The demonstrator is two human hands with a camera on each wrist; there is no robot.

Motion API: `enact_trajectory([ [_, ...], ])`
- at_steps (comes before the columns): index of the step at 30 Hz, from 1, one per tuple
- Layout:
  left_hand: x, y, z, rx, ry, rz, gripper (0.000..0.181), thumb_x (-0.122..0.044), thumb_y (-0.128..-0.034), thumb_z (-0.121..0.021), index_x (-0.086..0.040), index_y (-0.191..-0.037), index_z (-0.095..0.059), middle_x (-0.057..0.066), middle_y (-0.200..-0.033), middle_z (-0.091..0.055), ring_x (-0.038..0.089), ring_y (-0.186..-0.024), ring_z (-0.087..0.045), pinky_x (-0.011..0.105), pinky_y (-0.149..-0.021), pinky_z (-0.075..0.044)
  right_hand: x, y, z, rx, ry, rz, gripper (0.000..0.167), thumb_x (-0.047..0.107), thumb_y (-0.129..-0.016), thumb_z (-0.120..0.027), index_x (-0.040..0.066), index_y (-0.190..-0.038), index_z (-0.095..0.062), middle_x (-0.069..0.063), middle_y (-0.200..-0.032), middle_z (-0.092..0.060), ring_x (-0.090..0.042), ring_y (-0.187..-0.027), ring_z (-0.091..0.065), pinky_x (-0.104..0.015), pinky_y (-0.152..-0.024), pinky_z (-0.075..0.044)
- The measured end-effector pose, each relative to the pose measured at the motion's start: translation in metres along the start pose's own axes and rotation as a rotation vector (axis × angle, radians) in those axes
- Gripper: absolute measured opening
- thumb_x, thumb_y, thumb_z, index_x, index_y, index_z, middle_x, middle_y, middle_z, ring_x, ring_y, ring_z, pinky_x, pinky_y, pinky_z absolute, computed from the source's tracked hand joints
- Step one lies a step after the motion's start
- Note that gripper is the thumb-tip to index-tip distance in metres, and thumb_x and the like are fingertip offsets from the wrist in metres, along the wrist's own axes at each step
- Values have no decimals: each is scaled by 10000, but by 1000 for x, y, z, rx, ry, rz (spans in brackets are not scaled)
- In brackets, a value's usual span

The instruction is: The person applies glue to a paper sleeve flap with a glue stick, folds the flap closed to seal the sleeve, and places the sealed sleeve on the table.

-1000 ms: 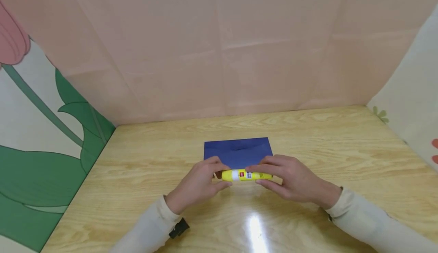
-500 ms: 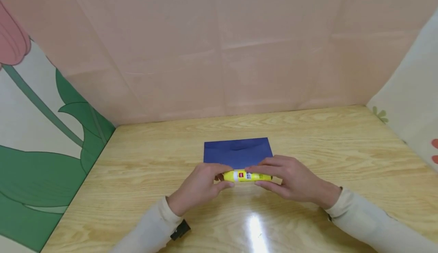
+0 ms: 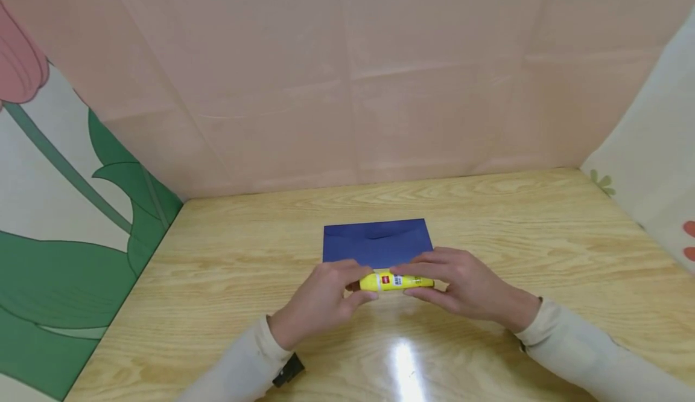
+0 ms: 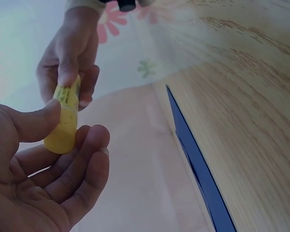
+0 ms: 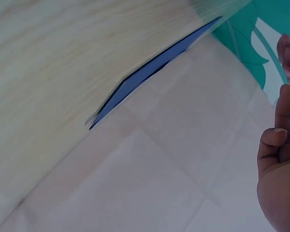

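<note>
A yellow glue stick [image 3: 399, 280] with a narrow white band lies sideways between my two hands, held over the near edge of a dark blue envelope [image 3: 374, 246]. My left hand [image 3: 324, 298] pinches its left end between thumb and fingers. At the other end, the right hand [image 3: 468, 285] grips the labelled barrel. Close up in the left wrist view, the thumb and fingers of the left hand [image 4: 43, 179] are around the rounded yellow end. The right wrist view catches just part of the right hand [image 5: 282, 179] and the stick at its edge.
The wooden table [image 3: 233, 245] reaches back to a pink sheet [image 3: 347, 88]. A flower-patterned panel [image 3: 70, 221] stands at left and a pale one [image 3: 651, 148] at right. A small black object [image 3: 289, 370] sits by the left cuff.
My left hand has shifted slightly right, toward the right hand, along with the stick's left end. The white band appears narrower now. The right hand and the envelope have hardly moved.
</note>
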State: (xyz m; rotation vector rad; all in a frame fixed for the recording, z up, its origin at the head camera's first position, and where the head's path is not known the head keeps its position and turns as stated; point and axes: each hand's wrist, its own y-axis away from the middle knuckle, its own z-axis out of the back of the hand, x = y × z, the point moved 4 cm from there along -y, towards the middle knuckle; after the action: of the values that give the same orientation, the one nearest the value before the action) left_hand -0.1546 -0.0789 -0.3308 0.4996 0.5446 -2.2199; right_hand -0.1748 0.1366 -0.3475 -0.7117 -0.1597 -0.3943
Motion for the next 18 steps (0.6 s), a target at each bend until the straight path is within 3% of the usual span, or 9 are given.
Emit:
enact_trajectory([
  [12, -3, 2, -1, -50, -44, -62, 242, -182, -909, -728, -51, -1112, -725, 0, -866, -683, 16, -708, -561, 73, -592, -455, 3, -1, 0, -42, -39, 32, 399, 192, -835, -808, 153, -1223, -720, 16, -1000, -757, -43, -810, -676, -103, -698, -525],
  [18, -4, 2, -1, -73, -71, -97, 242, -177, -910, -726, -33, -1105, -720, 5, -856, -677, 13, -692, -545, 61, -582, -435, 5, -2, 0, -58, -37, 52, 342, 233, -885, -766, 150, -1214, -727, 0, -986, -758, -53, -792, -681, -97, -681, -525],
])
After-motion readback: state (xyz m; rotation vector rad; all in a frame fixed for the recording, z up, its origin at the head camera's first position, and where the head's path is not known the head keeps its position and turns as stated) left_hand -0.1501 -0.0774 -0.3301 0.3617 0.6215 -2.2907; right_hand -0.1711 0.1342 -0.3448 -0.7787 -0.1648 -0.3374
